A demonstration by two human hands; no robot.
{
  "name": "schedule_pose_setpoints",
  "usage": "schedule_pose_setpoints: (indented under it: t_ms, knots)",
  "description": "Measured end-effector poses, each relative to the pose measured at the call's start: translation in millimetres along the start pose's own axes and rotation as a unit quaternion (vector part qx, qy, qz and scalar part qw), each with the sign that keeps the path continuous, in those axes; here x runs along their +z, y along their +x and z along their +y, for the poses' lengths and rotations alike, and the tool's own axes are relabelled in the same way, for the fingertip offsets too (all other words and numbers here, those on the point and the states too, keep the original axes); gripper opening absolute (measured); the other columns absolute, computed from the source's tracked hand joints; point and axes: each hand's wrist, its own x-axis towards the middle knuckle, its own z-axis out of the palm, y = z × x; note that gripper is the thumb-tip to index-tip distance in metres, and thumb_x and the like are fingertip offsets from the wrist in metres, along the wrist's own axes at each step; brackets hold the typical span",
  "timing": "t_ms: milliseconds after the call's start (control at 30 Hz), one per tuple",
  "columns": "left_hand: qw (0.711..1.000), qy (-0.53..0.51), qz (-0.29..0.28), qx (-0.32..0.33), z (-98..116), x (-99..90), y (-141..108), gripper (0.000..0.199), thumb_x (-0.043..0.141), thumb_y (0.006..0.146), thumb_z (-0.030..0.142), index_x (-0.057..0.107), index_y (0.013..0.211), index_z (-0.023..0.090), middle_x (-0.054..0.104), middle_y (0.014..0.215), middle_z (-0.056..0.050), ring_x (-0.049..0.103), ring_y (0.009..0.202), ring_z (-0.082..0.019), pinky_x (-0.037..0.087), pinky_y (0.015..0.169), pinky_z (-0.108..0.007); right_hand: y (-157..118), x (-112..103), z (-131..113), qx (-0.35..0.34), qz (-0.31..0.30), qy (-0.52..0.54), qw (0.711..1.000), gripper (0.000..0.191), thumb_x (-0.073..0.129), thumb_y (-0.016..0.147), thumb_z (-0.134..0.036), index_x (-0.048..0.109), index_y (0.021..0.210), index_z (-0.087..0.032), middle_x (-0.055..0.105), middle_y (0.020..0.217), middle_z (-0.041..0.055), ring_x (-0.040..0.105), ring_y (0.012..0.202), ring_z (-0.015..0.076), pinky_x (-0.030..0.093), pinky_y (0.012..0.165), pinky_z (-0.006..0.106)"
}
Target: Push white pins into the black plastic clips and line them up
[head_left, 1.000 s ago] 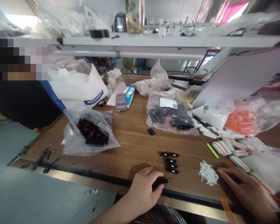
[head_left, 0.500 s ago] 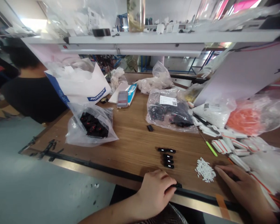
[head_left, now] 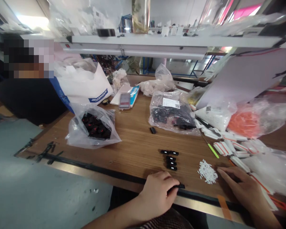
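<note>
My left hand (head_left: 158, 192) rests by the table's front edge, its thumb and fingers closed on a narrow black plastic part (head_left: 180, 185). Only the right end of that part sticks out past my fingertips. Just beyond lie several small black parts with white dots (head_left: 172, 163), some stacked in a short column and others in a row. To the right is a pile of tiny white plastic pieces (head_left: 207, 172). My right hand (head_left: 244, 187) lies at the pile's right edge, thumb and forefinger tips pinched together; anything between them is too small to make out.
A clear bag of black parts (head_left: 96, 127) stands at left, a labelled bag (head_left: 173, 111) farther back. A lone black piece (head_left: 153, 130) and a green-handled tool (head_left: 213, 150) lie between. White strips with orange lines (head_left: 222, 148) crowd the right. A person (head_left: 26, 98) sits at left.
The view has shifted slightly. Both hands keep nearly the same places; the black part in my left hand shows a little more clearly. The piles and bags are unchanged.
</note>
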Motion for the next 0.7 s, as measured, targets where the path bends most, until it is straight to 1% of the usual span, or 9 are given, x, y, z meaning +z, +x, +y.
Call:
schedule_pose_setpoints:
  t_ms: [100, 200, 333, 433, 500, 567, 633, 700]
  knots:
    - [1.0, -0.001, -0.001, 0.004, -1, 0.7, 0, 0.016, 0.065, 0.087, 0.02, 0.068, 0.103, 0.023, 0.07, 0.095, -0.002, 0.067, 0.086, -0.019, 0.054, 0.077, -0.032, 0, -1, -4, 0.008, -0.006, -0.001, 1.0, 0.04, 0.063, 0.073, -0.062, 0.076, 0.083, -0.025, 0.077, 0.096, 0.0062, 0.071, 0.093, 0.0307, 0.055, 0.087, 0.045]
    - [1.0, -0.001, 0.001, 0.004, -2, 1.3, -1, 0.016, 0.064, 0.088, 0.02, 0.068, 0.104, 0.023, 0.07, 0.095, -0.001, 0.067, 0.087, -0.019, 0.054, 0.077, -0.032, 0, -1, -5, 0.01, -0.002, -0.005, 1.0, 0.041, 0.064, 0.072, -0.063, 0.076, 0.082, -0.025, 0.077, 0.095, 0.0063, 0.071, 0.091, 0.0314, 0.055, 0.084, 0.046]
    - [1.0, -0.002, 0.005, 0.002, -3, 1.7, -2, 0.017, 0.065, 0.088, 0.02, 0.067, 0.104, 0.023, 0.071, 0.096, -0.002, 0.067, 0.087, -0.019, 0.054, 0.078, -0.032, 4, -3, -1, -0.01, -0.007, -0.02, 1.0, 0.037, 0.063, 0.074, -0.062, 0.075, 0.08, -0.027, 0.077, 0.093, 0.0081, 0.071, 0.088, 0.0303, 0.056, 0.078, 0.042]
    - [1.0, -0.01, 0.004, -0.006, -4, 1.2, -2, 0.014, 0.066, 0.088, 0.02, 0.067, 0.102, 0.022, 0.071, 0.094, -0.002, 0.067, 0.087, -0.02, 0.054, 0.078, -0.033, 5, -9, -11, -0.026, -0.004, -0.05, 0.998, 0.038, 0.062, 0.076, -0.062, 0.075, 0.081, -0.026, 0.077, 0.092, 0.0078, 0.072, 0.085, 0.0297, 0.055, 0.076, 0.042]
    - [1.0, -0.019, 0.002, -0.018, -4, 0.6, -2, 0.011, 0.066, 0.089, 0.019, 0.066, 0.1, 0.022, 0.071, 0.094, -0.002, 0.067, 0.088, -0.02, 0.053, 0.079, -0.034, -1, -14, -31, -0.037, 0.025, -0.065, 0.997, 0.039, 0.06, 0.079, -0.061, 0.074, 0.08, -0.024, 0.076, 0.09, 0.007, 0.071, 0.084, 0.029, 0.055, 0.078, 0.042]
    - [0.999, -0.031, -0.002, -0.022, -4, 0.2, -2, 0.012, 0.065, 0.09, 0.018, 0.066, 0.1, 0.022, 0.071, 0.097, -0.002, 0.066, 0.089, -0.02, 0.053, 0.081, -0.034, -10, -15, -61, -0.06, 0.04, -0.058, 0.996, 0.032, 0.062, 0.084, -0.055, 0.073, 0.083, -0.025, 0.075, 0.089, 0.006, 0.07, 0.084, 0.0264, 0.053, 0.079, 0.04]
    - [0.999, -0.04, -0.004, -0.018, -5, 0.3, -2, 0.014, 0.064, 0.09, 0.016, 0.067, 0.102, 0.023, 0.071, 0.098, -0.001, 0.066, 0.09, -0.02, 0.053, 0.082, -0.035, -23, -9, -93, -0.104, 0.008, -0.006, 0.995, 0.023, 0.061, 0.09, -0.044, 0.072, 0.09, -0.024, 0.073, 0.089, 0.0058, 0.068, 0.084, 0.0233, 0.053, 0.078, 0.037]
    - [0.999, -0.039, -0.006, -0.021, -5, 0.7, -2, 0.014, 0.063, 0.09, 0.016, 0.067, 0.101, 0.023, 0.071, 0.097, -0.002, 0.066, 0.089, -0.021, 0.053, 0.081, -0.035, -35, 3, -122, -0.148, -0.025, 0.042, 0.988, 0.017, 0.059, 0.094, -0.037, 0.071, 0.092, -0.024, 0.07, 0.091, 0.0069, 0.066, 0.088, 0.023, 0.053, 0.08, 0.037]
